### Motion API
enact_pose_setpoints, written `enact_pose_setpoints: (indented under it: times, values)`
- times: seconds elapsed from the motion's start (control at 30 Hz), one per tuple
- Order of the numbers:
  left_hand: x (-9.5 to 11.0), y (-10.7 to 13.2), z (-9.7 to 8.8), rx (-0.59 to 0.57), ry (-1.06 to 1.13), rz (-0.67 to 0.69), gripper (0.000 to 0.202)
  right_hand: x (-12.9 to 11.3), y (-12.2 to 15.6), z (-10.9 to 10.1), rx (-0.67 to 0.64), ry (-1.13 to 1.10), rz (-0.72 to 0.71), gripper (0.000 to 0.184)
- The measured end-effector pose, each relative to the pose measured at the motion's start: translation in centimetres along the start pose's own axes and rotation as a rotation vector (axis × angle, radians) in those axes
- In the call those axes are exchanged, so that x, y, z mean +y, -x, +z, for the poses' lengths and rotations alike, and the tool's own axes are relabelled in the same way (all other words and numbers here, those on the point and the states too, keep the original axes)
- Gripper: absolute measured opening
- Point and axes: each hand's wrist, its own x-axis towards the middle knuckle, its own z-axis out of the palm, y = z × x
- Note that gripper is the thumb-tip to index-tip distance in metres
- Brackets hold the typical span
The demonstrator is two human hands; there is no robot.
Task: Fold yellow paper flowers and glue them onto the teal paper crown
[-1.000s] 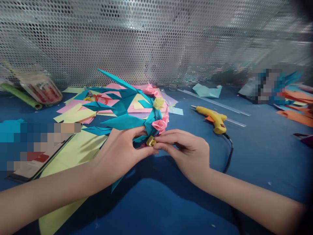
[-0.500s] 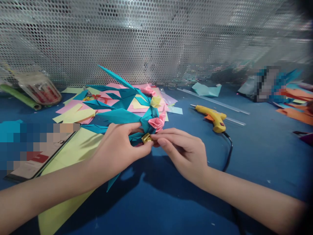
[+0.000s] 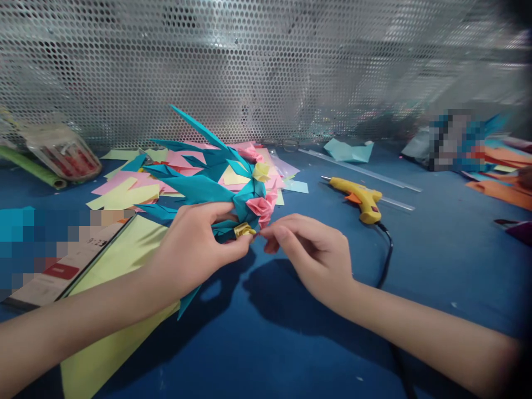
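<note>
A teal folded-paper wreath (image 3: 203, 185) with long pointed tips is held up over the blue table (image 3: 291, 332). Pink paper roses (image 3: 260, 205) and a pale yellow rose (image 3: 261, 170) sit on its right side. My left hand (image 3: 195, 249) is closed on the wreath's lower edge, its thumb pressed beside a small yellow-gold paper rose (image 3: 243, 230). My right hand (image 3: 311, 252) is just right of that rose, thumb and forefinger pinched together at its edge.
A yellow glue gun (image 3: 361, 198) with a black cord lies to the right, clear glue sticks (image 3: 366, 174) behind it. Pink and yellow paper sheets (image 3: 124, 191) lie behind the wreath, a large yellow sheet (image 3: 120, 260) on the left. A perforated metal wall (image 3: 266, 66) runs along the back.
The wreath has tilted and shifted a little left and up. My right hand's fingers have drawn back slightly from the gold rose, with only the pinched tips still at it.
</note>
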Motion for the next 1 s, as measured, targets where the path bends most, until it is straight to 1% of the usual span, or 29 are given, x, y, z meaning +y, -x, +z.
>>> enact_pose_setpoints:
  times: [0.1,0.17,0.33,0.43,0.5,0.57,0.67,0.73,0.77,0.87,1.0]
  values:
    - [-0.1,-0.3,-0.3,-0.008,0.062,-0.005,0.006,0.4,-0.1,0.0,0.056,-0.083,0.141,0.027]
    - [0.0,-0.7,-0.6,-0.004,0.090,-0.016,0.005,0.7,-0.2,0.0,0.075,-0.117,0.191,0.029]
    - [0.0,-1.7,-1.8,0.015,0.265,-0.067,0.020,1.3,-0.5,0.1,0.077,-0.181,0.250,0.024]
    - [-0.1,-2.3,-2.6,0.050,0.362,-0.093,0.016,1.5,-0.6,0.2,0.059,-0.212,0.265,0.021]
    - [-0.2,-2.5,-2.8,0.053,0.402,-0.078,0.012,1.6,-0.6,0.2,0.038,-0.234,0.269,0.019]
    - [-0.4,-2.6,-2.6,0.033,0.423,-0.057,0.013,1.8,-0.6,0.3,0.003,-0.258,0.271,0.022]
    - [-0.6,-2.3,-2.1,-0.026,0.420,-0.019,0.018,1.9,-0.6,0.4,-0.113,-0.339,0.270,0.035]
    - [-0.6,-2.0,-1.7,-0.076,0.418,0.018,0.020,1.9,-0.5,0.5,-0.191,-0.408,0.242,0.038]
    - [-0.6,-1.8,-1.6,-0.101,0.417,0.036,0.022,1.8,-0.5,0.5,-0.208,-0.433,0.221,0.039]
    - [-0.4,-1.2,-1.3,-0.164,0.412,0.087,0.026,1.5,-0.4,0.5,-0.200,-0.465,0.184,0.038]
    - [0.1,-0.7,-1.1,-0.194,0.386,0.096,0.024,1.2,-0.3,0.6,-0.174,-0.513,0.244,0.041]
